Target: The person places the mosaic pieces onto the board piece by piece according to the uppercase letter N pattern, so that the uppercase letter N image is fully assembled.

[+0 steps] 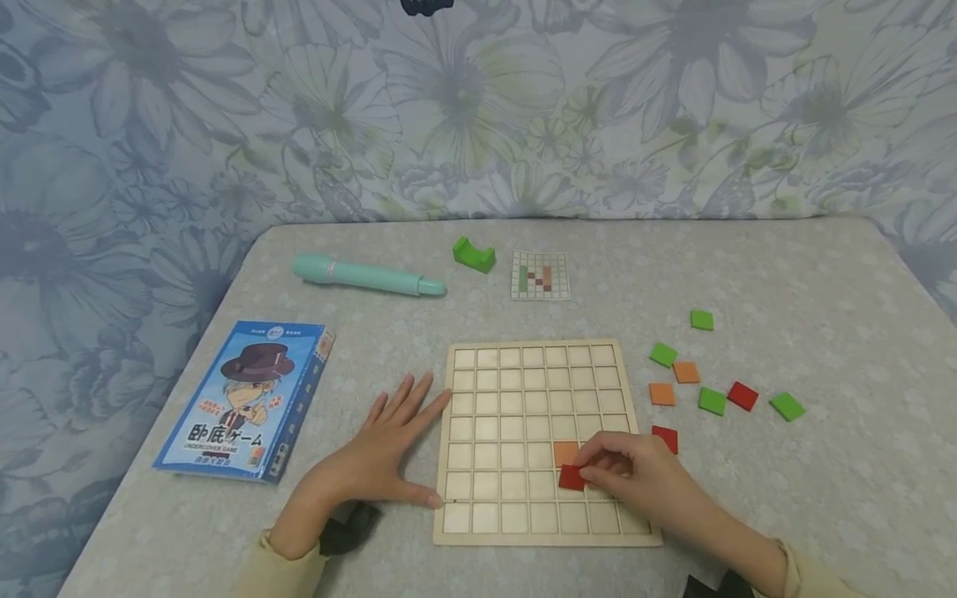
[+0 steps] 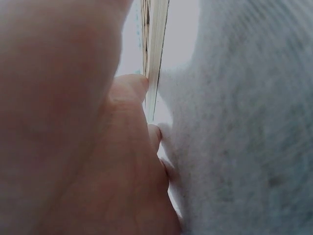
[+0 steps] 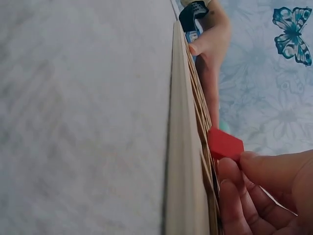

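A wooden grid board [image 1: 486, 546] lies flat on the table. My right hand [image 1: 646, 477] pinches a red square tile [image 1: 571, 477] between thumb and fingers, low over the board's lower right part. In the right wrist view the red tile [image 3: 226, 144] is tilted, one corner at the grid. Just above it in the head view, an orange tile [image 1: 565, 453] sits in a cell, partly covered by the red one. Fingers spread, my left hand [image 1: 381, 453] rests on the table at the board's left edge, thumb and index finger touching the frame.
Right of the board lie loose green tiles [image 1: 712, 401], orange tiles [image 1: 661, 394] and red tiles [image 1: 743, 396]. Behind it are a small pattern card [image 1: 540, 276], a green curved block [image 1: 474, 256] and a turquoise pen-like stick [image 1: 366, 276]. A blue game box [image 1: 242, 403] stands left.
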The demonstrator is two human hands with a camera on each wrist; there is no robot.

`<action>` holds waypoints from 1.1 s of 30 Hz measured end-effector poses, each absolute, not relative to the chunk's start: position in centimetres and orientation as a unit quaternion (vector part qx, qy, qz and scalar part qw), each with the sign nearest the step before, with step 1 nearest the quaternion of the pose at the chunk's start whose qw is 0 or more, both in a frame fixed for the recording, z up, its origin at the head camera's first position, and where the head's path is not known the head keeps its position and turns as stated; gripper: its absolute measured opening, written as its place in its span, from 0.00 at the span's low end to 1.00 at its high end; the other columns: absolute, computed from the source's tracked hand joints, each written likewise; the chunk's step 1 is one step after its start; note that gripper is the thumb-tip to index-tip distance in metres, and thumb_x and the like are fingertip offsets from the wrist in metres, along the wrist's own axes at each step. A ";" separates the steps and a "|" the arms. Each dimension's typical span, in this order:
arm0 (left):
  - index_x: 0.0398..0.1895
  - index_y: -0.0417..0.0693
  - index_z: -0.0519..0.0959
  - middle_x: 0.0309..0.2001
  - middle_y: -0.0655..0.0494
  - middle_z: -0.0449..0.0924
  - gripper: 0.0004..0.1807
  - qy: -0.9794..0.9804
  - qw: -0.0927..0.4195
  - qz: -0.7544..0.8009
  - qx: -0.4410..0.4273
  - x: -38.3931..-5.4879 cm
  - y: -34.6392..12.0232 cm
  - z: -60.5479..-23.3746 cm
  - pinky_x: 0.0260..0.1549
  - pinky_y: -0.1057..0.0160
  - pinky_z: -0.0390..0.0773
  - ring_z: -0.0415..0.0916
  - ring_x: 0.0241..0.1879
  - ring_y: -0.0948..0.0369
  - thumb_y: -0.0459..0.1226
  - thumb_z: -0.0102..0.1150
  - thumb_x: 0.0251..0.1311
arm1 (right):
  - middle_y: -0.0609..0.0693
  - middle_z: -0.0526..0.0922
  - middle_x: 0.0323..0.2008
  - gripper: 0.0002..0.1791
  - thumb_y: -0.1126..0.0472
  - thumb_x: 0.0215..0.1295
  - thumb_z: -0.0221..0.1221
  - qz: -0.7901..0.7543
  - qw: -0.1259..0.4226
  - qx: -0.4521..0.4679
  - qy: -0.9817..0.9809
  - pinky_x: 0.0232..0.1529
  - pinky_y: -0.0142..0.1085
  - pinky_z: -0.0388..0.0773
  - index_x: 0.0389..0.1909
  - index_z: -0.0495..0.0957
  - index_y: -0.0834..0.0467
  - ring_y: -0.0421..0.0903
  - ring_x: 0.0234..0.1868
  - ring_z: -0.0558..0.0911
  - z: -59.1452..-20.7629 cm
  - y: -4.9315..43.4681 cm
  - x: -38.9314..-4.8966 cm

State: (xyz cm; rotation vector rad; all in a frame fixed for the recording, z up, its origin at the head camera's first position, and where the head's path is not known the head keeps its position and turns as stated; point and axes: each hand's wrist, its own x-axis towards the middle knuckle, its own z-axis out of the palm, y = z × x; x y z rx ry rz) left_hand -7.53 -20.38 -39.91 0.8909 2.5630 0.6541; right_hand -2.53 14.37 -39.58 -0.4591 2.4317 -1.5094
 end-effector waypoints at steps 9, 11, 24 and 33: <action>0.75 0.51 0.43 0.73 0.44 0.31 0.64 0.902 0.165 0.239 0.320 -7.6 -20.3 -39.6 0.59 0.36 0.32 0.24 0.70 0.46 0.65 0.67 0.39 | 0.36 0.78 0.27 0.08 0.65 0.54 0.67 -0.482 0.071 -0.213 0.847 0.26 0.30 0.74 0.29 0.81 0.47 0.36 0.26 0.75 -39.8 14.1 -2.3; 0.75 0.51 0.43 0.73 0.45 0.31 0.64 0.902 0.165 0.239 0.319 -7.6 -20.2 -39.5 0.59 0.37 0.32 0.24 0.70 0.46 0.65 0.67 0.39 | 0.35 0.77 0.28 0.10 0.67 0.53 0.67 -0.474 0.050 -0.230 0.849 0.25 0.29 0.74 0.29 0.81 0.47 0.35 0.26 0.75 -40.0 14.1 -2.3; 0.75 0.51 0.43 0.73 0.44 0.31 0.65 0.902 0.163 0.237 0.322 -7.7 -20.1 -39.8 0.59 0.37 0.32 0.24 0.70 0.46 0.65 0.67 0.38 | 0.37 0.80 0.30 0.11 0.70 0.52 0.67 -0.439 -0.001 -0.266 0.858 0.28 0.28 0.74 0.32 0.83 0.51 0.33 0.29 0.75 -39.5 15.1 -2.9; 0.75 0.51 0.43 0.73 0.46 0.30 0.66 0.908 0.175 0.224 0.309 -7.5 -20.3 -39.7 0.60 0.39 0.31 0.23 0.70 0.47 0.67 0.66 0.36 | 0.38 0.80 0.31 0.15 0.73 0.46 0.69 -0.383 -0.061 -0.188 0.902 0.29 0.27 0.75 0.35 0.84 0.54 0.34 0.29 0.77 -38.1 20.6 -3.9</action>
